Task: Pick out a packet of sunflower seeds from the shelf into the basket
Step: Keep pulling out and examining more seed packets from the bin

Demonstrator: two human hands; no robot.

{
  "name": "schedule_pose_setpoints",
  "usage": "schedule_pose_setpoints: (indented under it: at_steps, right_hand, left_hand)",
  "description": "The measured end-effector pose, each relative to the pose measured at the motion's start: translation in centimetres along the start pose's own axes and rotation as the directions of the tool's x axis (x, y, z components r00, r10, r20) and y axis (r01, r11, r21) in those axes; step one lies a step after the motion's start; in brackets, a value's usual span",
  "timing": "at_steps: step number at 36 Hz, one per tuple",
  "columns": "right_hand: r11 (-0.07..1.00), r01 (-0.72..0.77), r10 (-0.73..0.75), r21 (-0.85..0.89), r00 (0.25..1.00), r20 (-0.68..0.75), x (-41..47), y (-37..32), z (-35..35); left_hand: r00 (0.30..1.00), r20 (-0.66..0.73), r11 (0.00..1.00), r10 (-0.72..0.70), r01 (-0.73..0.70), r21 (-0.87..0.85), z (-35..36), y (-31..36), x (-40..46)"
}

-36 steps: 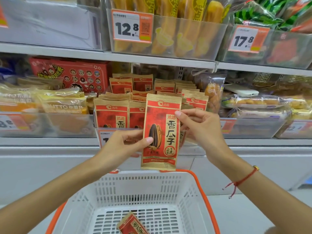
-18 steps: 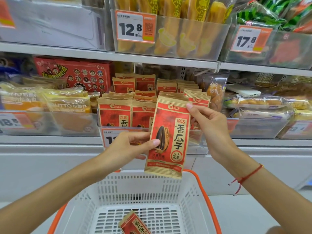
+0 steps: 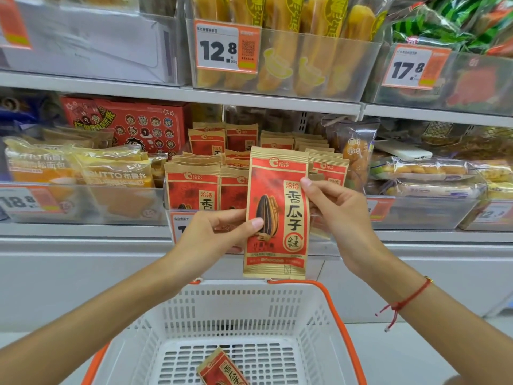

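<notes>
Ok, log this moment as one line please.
stage: carry | hands: left hand and right hand hold seed packet upright | above basket

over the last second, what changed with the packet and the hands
The held sunflower seed packet tilted to the right half a second ago and now stands upright again. The right hand shifted its fingers from the packet's right edge up to near its top corner, then back to the edge. The left hand kept its pinch on the left edge. The basket and the packet inside it stayed put.
</notes>
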State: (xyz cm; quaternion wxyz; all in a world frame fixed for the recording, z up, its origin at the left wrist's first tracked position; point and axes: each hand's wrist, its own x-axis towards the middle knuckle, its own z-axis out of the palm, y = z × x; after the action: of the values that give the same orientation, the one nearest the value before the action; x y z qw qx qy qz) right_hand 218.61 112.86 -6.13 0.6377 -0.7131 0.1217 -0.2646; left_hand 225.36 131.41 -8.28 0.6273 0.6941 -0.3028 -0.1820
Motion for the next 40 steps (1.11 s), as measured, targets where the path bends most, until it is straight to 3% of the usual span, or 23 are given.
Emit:
schedule_pose_setpoints:
  at_steps: [4, 11, 29, 40]
  right_hand:
    - [1.0, 0.015, -0.015, -0.025, 1.0, 0.012, 0.03, -0.14, 0.09]
    - [0.994, -0.037, 0.065, -0.106, 0.958, 0.281, -0.54, 0.11, 0.14]
    - [0.991, -0.086, 0.118, -0.102, 0.919, 0.375, -0.54, 0.49, -0.09]
    - [0.986, -0.029, 0.088, -0.162, 0.924, 0.372, -0.5, 0.16, -0.22]
  left_hand:
    - [0.999, -0.017, 0.999, 0.028, -0.028, -0.026, -0.1, 0.25, -0.09]
    - [0.985, -0.163, 0.995, 0.055, -0.068, -0.078, -0.66, 0.55, 0.17]
    - [0.965, -0.251, 0.986, 0.073, -0.108, -0.127, -0.81, 0.75, 0.16]
    - [0.968, -0.233, 0.987, 0.095, -0.122, -0.101, -0.92, 0.66, 0.12]
